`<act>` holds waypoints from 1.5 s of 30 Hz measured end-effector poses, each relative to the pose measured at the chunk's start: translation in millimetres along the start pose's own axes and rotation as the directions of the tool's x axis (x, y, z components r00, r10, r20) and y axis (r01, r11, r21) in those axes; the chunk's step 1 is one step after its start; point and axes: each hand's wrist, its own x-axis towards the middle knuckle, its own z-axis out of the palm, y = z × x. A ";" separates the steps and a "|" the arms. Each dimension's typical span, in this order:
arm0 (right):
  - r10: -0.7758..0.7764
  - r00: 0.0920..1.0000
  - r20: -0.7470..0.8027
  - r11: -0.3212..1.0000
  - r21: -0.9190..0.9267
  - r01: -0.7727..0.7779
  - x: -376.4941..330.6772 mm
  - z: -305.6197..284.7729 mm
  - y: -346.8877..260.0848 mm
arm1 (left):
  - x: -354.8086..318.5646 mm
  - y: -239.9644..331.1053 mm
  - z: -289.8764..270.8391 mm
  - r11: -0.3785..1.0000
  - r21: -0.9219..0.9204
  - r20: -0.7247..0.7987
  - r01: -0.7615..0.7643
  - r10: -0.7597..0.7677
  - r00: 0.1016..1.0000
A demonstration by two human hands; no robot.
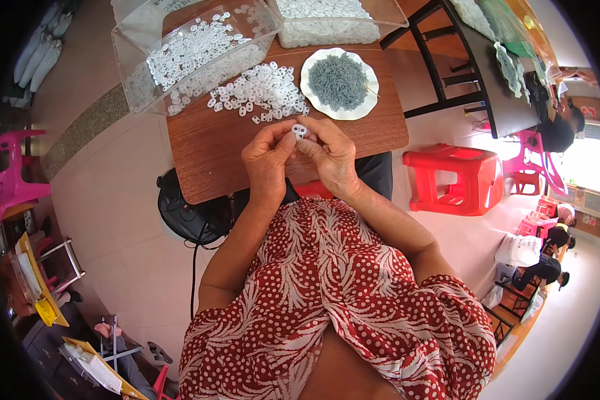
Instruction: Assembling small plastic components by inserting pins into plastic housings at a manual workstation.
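A small white plastic piece with round holes (299, 131) is pinched at the fingertips of both hands, above the near part of the table. My left hand (268, 163) is closed, its thumb and forefinger on the piece's left side. From the right, my right hand (333, 159) is closed on it too, thumb towards me. Whether a smaller part sits in the fingers is hidden. Just beyond lies a loose heap of similar white pieces (267, 90). A white scalloped plate (353, 113) stands to its right, filled with thin grey rubbery-looking pieces (337, 80).
The brown wooden table (210, 163) carries two clear plastic bins, one at left (135, 103) and one at the back (383, 30), holding white pieces. Red stacked stools (453, 180) stand to the right. A black bag-like object (192, 212) is below the table's left edge. Other people sit far right.
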 end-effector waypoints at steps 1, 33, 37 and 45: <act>0.056 0.998 -0.023 0.997 0.063 -0.055 -0.3 1.8 -1.5 | 0.5 0.2 0.3 1.000 0.000 -0.010 0.002 -0.002 1.000; -0.191 0.978 -0.080 0.968 -0.182 0.174 0.3 6.3 -3.8 | -8.6 -7.2 6.1 0.953 0.203 -0.033 -0.225 0.237 0.971; -0.236 0.971 -0.043 0.958 -0.177 0.225 3.9 6.3 -7.2 | -10.2 -5.0 5.7 0.946 0.236 -0.060 -0.224 0.244 0.968; -0.243 0.969 -0.045 0.964 -0.127 0.236 5.3 6.9 -12.2 | -13.9 2.3 4.6 0.959 0.181 -0.041 -0.216 0.227 0.973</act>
